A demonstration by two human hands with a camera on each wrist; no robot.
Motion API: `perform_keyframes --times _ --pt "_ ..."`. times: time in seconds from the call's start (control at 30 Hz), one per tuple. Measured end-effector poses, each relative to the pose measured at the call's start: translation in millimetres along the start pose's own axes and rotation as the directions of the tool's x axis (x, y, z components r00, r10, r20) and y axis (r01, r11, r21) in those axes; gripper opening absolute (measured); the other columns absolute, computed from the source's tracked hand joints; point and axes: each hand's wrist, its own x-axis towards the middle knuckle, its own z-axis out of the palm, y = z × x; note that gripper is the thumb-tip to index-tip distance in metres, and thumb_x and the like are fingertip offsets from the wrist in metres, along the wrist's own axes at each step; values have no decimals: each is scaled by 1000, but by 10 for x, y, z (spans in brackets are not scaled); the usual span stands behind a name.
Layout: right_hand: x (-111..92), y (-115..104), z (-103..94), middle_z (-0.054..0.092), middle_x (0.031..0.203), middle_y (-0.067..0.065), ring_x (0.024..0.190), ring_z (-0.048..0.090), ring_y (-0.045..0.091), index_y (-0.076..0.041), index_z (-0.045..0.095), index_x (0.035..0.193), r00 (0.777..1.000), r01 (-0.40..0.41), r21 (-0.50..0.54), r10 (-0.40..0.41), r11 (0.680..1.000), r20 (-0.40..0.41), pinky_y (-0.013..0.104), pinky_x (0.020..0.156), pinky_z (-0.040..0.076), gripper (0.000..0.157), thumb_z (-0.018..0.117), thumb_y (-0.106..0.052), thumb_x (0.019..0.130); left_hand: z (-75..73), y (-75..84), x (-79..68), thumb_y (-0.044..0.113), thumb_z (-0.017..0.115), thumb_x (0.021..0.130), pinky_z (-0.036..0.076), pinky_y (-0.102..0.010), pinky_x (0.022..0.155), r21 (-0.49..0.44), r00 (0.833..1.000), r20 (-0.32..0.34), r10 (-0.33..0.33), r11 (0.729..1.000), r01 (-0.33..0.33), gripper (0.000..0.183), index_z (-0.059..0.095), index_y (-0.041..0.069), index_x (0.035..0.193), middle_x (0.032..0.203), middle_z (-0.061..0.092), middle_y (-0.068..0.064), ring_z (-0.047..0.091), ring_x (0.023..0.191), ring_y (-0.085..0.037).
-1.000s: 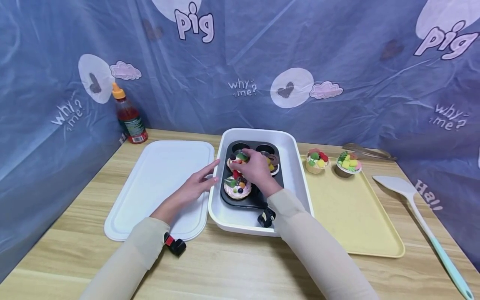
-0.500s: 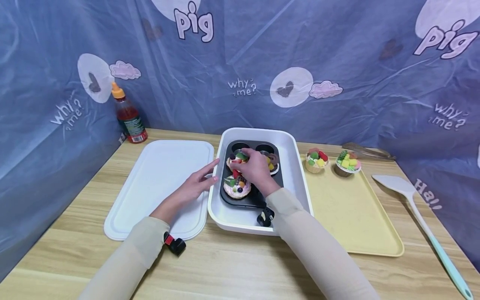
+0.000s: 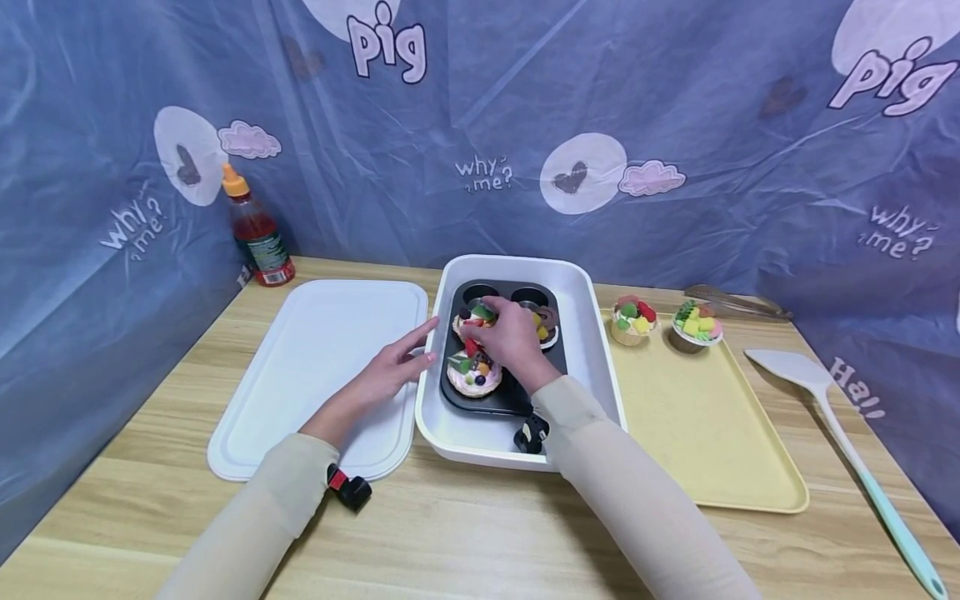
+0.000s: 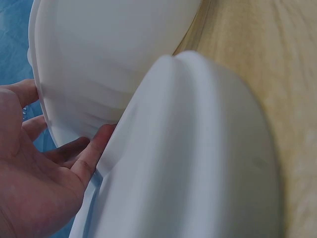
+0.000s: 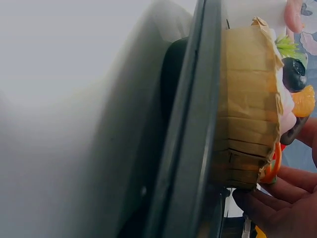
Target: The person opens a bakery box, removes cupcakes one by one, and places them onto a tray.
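My right hand (image 3: 510,333) reaches over a black muffin tin (image 3: 491,406) that lies inside a white bin (image 3: 596,350). Its thumb and fingers pinch a cupcake (image 3: 463,321) topped with fruit, seated in the middle left cup and partly hidden by the hand. Just in front sits a pink-cream cupcake (image 3: 475,382), its tan wrapper (image 5: 247,99) large in the right wrist view. Another cupcake (image 3: 551,333), with yellow and brown toppings, is half hidden behind the hand. With fairly straight fingers, my left hand (image 3: 386,375) touches the bin's left wall.
A white lid (image 3: 322,367) lies left of the bin. On the right, a yellow tray (image 3: 705,433) bears two cupcakes (image 3: 633,322) at its back. A white spatula with a green handle (image 3: 847,433) lies beyond it. A sauce bottle (image 3: 262,233) stands back left.
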Motion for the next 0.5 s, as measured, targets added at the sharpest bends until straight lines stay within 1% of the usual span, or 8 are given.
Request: perform_keyframes --times 0.3,0.5 --pt "-9 1 -7 61 143 13 124 63 29 -8 56 144 1000 16 -28 -16 999 0 43 108 49 66 79 -35 89 1 -9 15 22 49 107 51 -48 104 4 1000 -1 3 1000 -3 62 22 22 162 164 27 -22 47 138 -44" --pt "-18 -12 -7 60 144 13 125 62 29 -9 55 145 1000 6 -13 -6 1000 4 43 108 49 66 79 -34 89 -3 -8 14 23 50 107 51 -49 104 6 1000 -5 -1 1000 1 62 22 22 162 164 28 -21 48 138 -44"
